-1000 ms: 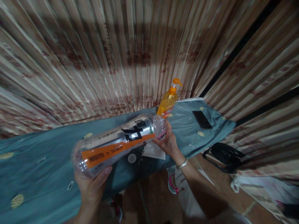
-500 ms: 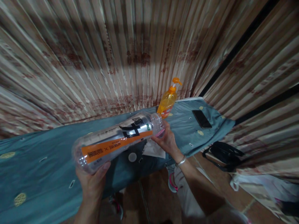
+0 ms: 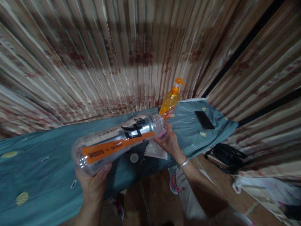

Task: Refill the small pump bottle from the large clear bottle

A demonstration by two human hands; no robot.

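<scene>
In the head view, the clear bottle (image 3: pixel 114 144) slants down and left from beside the pump bottle (image 3: pixel 169 103), left hand (image 3: pixel 92 185) cupping its base, right hand (image 3: pixel 169 140) gripping the neck end. It looks light, thin-walled, perhaps slippery; base and neck seem stiffest to hold.

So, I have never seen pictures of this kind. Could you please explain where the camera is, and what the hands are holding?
There is no machine here, only a person's two bare hands. One camera, worn on the head, looks forward and down. The left hand holds a clear bottle near its base; the right hand holds it at the neck end. On the blue-green cloth are a pump bottle with orange top, a dark phone, a piece of white paper and a small round whitish disc.
</scene>
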